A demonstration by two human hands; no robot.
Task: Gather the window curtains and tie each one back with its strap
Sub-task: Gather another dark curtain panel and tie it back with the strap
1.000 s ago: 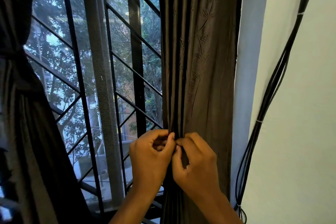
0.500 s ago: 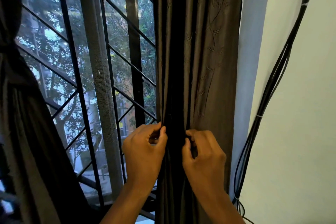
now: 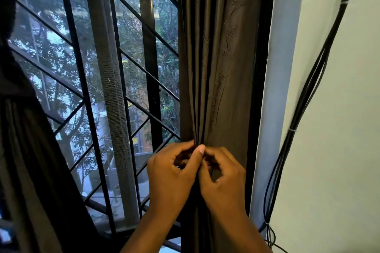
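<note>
both hands meet at the gathered brown curtain [image 3: 216, 68] on the right of the window: left hand [image 3: 174, 172] and right hand [image 3: 223, 176] pinch its folds; strap hidden, so a loose tie could let pleats spill

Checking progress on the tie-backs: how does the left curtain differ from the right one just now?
The left curtain is cinched at a waist and flares below it; the right curtain hangs in straight pleats. No hand touches the left curtain, while the left hand and right hand pinch the right curtain's folds together. The left curtain is in shadow and the right one catches light. Both are dark brown cloth.
</note>
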